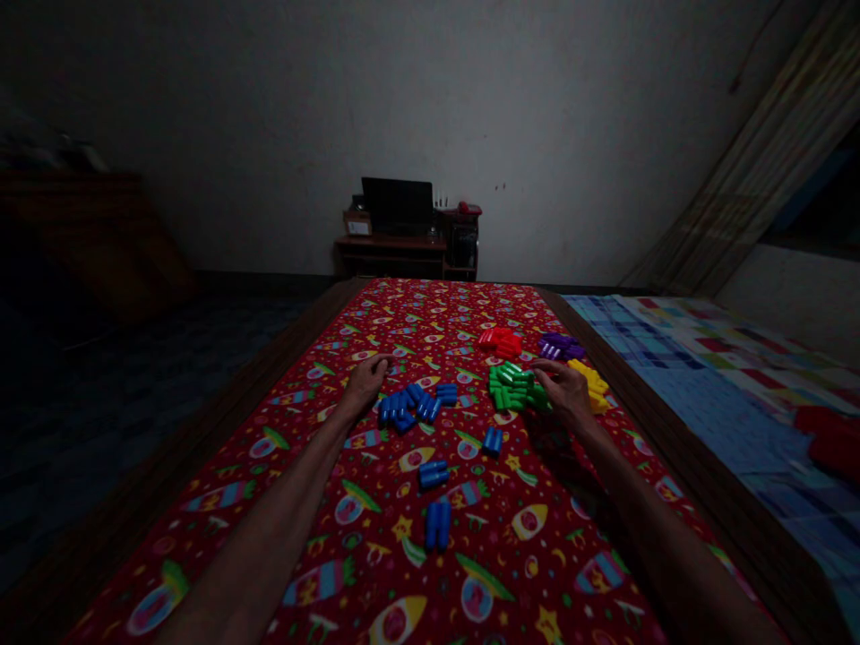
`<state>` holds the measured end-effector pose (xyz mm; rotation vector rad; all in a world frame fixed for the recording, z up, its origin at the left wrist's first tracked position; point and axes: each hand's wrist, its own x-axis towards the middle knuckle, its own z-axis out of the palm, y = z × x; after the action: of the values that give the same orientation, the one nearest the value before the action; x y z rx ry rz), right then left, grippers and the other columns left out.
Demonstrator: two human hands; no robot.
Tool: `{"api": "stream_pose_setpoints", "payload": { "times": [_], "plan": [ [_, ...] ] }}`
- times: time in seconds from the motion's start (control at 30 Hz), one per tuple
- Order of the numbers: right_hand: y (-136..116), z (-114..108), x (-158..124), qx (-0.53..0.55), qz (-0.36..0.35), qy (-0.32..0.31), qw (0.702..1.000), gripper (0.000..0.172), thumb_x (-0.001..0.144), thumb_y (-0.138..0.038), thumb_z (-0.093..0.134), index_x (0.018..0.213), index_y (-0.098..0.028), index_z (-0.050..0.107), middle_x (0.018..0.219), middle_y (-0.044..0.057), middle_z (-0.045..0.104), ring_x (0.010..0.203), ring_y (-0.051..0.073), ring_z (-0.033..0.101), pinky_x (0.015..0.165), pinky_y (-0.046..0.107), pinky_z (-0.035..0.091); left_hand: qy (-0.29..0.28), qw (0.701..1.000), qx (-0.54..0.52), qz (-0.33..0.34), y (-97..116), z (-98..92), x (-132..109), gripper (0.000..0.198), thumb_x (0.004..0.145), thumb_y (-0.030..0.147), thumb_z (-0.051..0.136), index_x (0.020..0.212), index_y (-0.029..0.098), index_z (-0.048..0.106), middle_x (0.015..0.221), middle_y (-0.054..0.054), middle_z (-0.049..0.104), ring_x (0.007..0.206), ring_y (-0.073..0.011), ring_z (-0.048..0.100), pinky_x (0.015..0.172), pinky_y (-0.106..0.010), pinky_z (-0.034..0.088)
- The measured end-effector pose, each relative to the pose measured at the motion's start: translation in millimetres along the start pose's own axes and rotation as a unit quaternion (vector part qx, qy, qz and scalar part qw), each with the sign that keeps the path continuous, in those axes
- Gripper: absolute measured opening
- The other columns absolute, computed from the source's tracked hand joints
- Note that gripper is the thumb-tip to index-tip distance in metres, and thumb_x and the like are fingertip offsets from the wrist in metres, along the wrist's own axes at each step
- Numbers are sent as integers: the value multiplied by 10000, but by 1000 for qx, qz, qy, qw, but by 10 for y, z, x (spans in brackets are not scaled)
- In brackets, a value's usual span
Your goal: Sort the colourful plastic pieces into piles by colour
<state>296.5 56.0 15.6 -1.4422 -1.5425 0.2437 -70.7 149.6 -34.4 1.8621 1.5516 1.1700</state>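
My left hand (365, 383) hovers at the left of a loose cluster of blue plastic pieces (403, 407), shaped like joined short tubes. Its fingers are curled in toward the thumb, and nothing shows in them. My right hand (565, 391) is at the right edge of a heap of green pieces (511, 387) of the same kind. Thumb and forefinger are apart there; whether they touch a green piece I cannot tell. Nearer to me lie three separate blue pieces: one at the right (493, 441), one in the middle (434, 475) and one closest (438, 525).
Behind the green heap are red pieces (501, 341) and purple pieces (561, 347). Yellow pieces (591, 385) lie just beyond my right hand. A red patterned cloth (376, 573) covers the table. At the far wall a dark monitor (398, 205) stands on a desk (390, 244).
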Motion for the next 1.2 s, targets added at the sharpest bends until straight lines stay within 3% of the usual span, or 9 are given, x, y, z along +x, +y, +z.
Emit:
{"api": "stream_pose_setpoints", "payload": {
  "times": [0.13, 0.23, 0.3, 0.37, 0.47, 0.67, 0.87, 1.03, 1.2],
  "plan": [
    [-237, -76, -409, 2, -109, -140, 984, 297, 882, -359, 521, 1030, -192, 717, 1016, 95, 734, 930, 240, 691, 824, 383, 557, -60, 998, 10, 36, 204, -135, -250, 593, 882, 533, 391, 1344, 180, 510, 1322, -127, 587, 1218, -268, 545, 985, -375, 458],
    [-321, -99, -828, -51, -211, -261, 941, 491, 907, -376, 535, 1367, -205, 505, 1446, 157, 457, 1332, 288, 434, 1021, 456, 453, -145, 974, 97, 144, 515, -287, -828, 752, 827, 658, 462, 1445, 234, 399, 1490, -121, 414, 1381, -337, 346, 1110, -485, 311],
    [-327, -45, -1034, -94, -241, -303, 917, 638, 916, -378, 530, 1489, -213, 302, 1571, 173, 193, 1441, 310, 189, 1079, 500, 377, -177, 938, 162, 251, 734, -324, -1323, 820, 757, 695, 553, 1465, 340, 343, 1549, -82, 311, 1424, -371, 234, 1143, -577, 166],
    [-315, 89, -1136, -117, -252, -327, 903, 688, 935, -339, 498, 1526, -219, 166, 1592, 182, 62, 1456, 316, 58, 1098, 526, 333, -232, 883, 208, 350, 900, -278, -1750, 806, 738, 666, 611, 1452, 432, 318, 1560, -35, 285, 1440, -358, 194, 1148, -595, 133],
    [-292, 405, -1106, -120, -267, -338, 894, 701, 941, -203, 447, 1535, -208, 74, 1590, 201, -8, 1455, 319, -13, 1114, 549, 286, -253, 841, 265, 398, 981, -100, -2007, 611, 881, 480, 537, 1445, 460, 306, 1563, 22, 277, 1445, -288, 211, 1172, -569, 90],
    [-299, 1050, -688, -104, -271, -290, 912, 671, 931, -162, 406, 1525, -122, 96, 1566, 268, 45, 1454, 349, -10, 1110, 599, 252, -150, 884, 325, 301, 750, 126, -1357, 461, 936, 359, 472, 1391, 427, 430, 1569, 3, 272, 1452, -331, 155, 1117, -677, -8],
    [-262, 1362, -384, -106, -249, -250, 929, 587, 919, -338, 512, 1437, -102, 370, 1493, 257, 306, 1427, 353, 216, 1113, 570, 280, -91, 933, 304, 171, 517, 111, -855, 704, 823, 573, 582, 1441, 298, 387, 1556, -110, 289, 1419, -388, 223, 1103, -640, 202],
    [-167, 1200, -428, -38, -311, -209, 926, 388, 934, -228, 470, 1319, -193, 500, 1330, 170, 520, 1292, 271, 437, 1059, 527, 380, -68, 963, 218, 144, 400, 111, -667, 717, 847, 579, 523, 1449, 228, 357, 1517, -115, 362, 1383, -292, 344, 1114, -468, 315],
    [-145, 699, -626, -9, -344, -235, 909, 288, 937, -184, 440, 1193, -180, 571, 1149, 138, 626, 1083, 226, 569, 932, 418, 491, -111, 965, 202, 121, 481, 204, -486, 585, 845, 529, 524, 1336, 211, 520, 1368, -97, 549, 1257, -286, 493, 1064, -450, 377]
  ]
}}
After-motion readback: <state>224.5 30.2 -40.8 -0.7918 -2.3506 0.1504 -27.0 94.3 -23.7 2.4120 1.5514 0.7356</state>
